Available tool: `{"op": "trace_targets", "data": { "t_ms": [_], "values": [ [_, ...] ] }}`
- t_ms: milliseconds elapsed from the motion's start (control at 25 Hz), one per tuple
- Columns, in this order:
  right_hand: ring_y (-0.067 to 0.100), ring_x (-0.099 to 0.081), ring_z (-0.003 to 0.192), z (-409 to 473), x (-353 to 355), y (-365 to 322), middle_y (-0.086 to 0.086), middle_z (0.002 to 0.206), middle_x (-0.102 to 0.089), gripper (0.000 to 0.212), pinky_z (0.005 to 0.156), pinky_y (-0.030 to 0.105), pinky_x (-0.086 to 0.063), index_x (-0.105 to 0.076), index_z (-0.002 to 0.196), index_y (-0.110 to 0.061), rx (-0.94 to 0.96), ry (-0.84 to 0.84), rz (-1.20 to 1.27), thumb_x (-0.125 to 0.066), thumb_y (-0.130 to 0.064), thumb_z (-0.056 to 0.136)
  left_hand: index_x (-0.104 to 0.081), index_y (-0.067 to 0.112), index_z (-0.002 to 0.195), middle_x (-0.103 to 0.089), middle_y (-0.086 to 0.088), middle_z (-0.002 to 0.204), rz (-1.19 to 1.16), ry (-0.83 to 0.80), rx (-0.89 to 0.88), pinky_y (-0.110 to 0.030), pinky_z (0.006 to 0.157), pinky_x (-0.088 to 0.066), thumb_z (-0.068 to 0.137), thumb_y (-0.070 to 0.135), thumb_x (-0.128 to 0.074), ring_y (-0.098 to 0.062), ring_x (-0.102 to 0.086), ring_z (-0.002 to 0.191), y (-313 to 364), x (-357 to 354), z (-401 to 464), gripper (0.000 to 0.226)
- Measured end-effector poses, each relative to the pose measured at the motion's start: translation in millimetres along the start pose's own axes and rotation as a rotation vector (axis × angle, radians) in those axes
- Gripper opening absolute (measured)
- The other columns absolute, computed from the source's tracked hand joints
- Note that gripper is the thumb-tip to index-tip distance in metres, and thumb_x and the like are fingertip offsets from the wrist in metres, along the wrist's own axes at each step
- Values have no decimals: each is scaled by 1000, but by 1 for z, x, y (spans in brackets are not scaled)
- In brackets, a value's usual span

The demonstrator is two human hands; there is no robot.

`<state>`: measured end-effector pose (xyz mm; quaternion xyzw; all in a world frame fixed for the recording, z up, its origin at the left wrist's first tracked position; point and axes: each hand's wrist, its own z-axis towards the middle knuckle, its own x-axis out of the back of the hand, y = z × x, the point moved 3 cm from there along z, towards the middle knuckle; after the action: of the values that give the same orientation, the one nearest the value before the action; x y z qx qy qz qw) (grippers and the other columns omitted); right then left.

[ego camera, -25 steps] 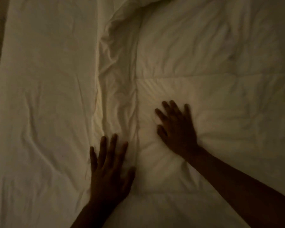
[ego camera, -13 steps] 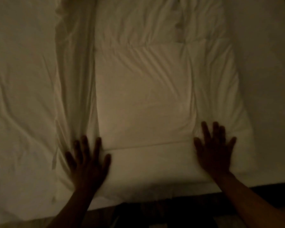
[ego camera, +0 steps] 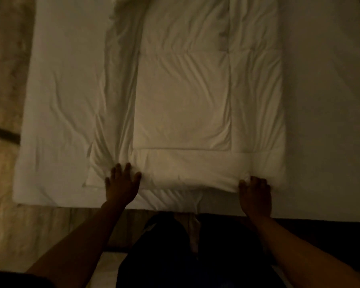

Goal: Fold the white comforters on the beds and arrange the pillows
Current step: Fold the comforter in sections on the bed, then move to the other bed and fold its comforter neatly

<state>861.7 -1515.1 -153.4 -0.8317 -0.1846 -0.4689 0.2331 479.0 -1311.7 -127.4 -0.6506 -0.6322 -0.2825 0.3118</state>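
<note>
Two hands at the near hem of a folded white comforter (ego camera: pixel 183 100).
At 7 o'clock the left hand (ego camera: pixel 121 185) lies flat, fingers spread, holding nothing; at 5 o'clock the right hand (ego camera: pixel 255 196) curls its fingertips on the hem, though whether it grips I cannot tell; the comforter lies lengthwise along the bed (ego camera: pixel 56 96).

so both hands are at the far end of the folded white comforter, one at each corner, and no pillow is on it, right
Not quite. In the head view the left hand and right hand are at the near end of the folded white quilted comforter, the edge closest to the person, one toward each corner. No pillow lies on it.
</note>
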Motion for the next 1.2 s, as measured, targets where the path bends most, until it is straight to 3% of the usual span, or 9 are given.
{"op": "trace_targets", "data": {
  "t_ms": [120,240,400,520,600,680,800,920,1200],
  "values": [
    [38,-58,94,-4,25,-9,19,106,-60,34,82,41,-48,-57,105,-2,-53,-96,74,-52,-34,94,-42,16,145,-40,-13,151,-207,50,46,-49,110,-36,97,52,-43,-32,-37,138,-4,13,-37,60],
    [31,-61,82,-20,35,-33,13,88,-63,25,69,36,-50,-56,83,-8,106,-178,27,-54,-32,91,-51,10,134,-53,-15,137,-396,-66,221,-43,103,-43,98,39,-50,-35,-52,124,-17,5,-85,47],
    [31,-62,99,-53,16,-89,18,104,-66,23,83,32,-45,-63,93,-7,265,-546,-85,-53,-28,94,-50,3,137,-54,-20,137,-719,-270,445,-41,102,-43,101,29,-48,-38,-52,125,-67,-40,-150,44],
    [20,-55,81,-90,-7,-159,5,87,-59,19,80,25,-42,-61,84,-6,431,-851,-196,-50,-17,95,-48,6,137,-64,-20,117,-967,-376,663,-42,84,-53,101,32,-47,-35,-64,100,-115,-88,-207,44],
    [22,-58,75,-118,-24,-208,6,81,-61,20,73,26,-43,-57,76,-7,470,-883,-185,-52,-20,91,-51,5,131,-65,-18,101,-1145,-393,772,-39,75,-51,101,31,-47,-30,-63,85,-139,-112,-238,40],
    [28,-65,83,-150,-42,-258,12,89,-68,27,77,30,-51,-61,84,-1,525,-880,-151,-54,-27,90,-57,2,122,-66,-18,95,-1273,-381,841,-40,76,-52,100,27,-49,-31,-63,81,-161,-133,-264,34],
    [30,-68,88,-222,-74,-335,16,94,-71,33,85,40,-56,-65,94,2,678,-914,-164,-57,-29,89,-58,2,117,-67,-21,99,-1495,-398,976,-45,84,-53,97,26,-53,-34,-64,86,-196,-168,-302,32],
    [24,-69,82,-296,-105,-394,9,90,-72,24,79,37,-55,-67,95,-9,822,-969,-193,-57,-31,91,-60,3,112,-68,-20,104,-1769,-380,1106,-41,76,-56,94,27,-55,-35,-65,92,-233,-190,-328,30],
    [35,-69,91,-322,-170,-408,16,94,-71,17,84,45,-55,-64,83,-13,766,-898,-540,-57,-27,91,-60,4,117,-68,-18,108,-1978,-234,1079,-43,79,-55,97,29,-53,-32,-66,93,-366,-176,-304,33]
  ]
}}
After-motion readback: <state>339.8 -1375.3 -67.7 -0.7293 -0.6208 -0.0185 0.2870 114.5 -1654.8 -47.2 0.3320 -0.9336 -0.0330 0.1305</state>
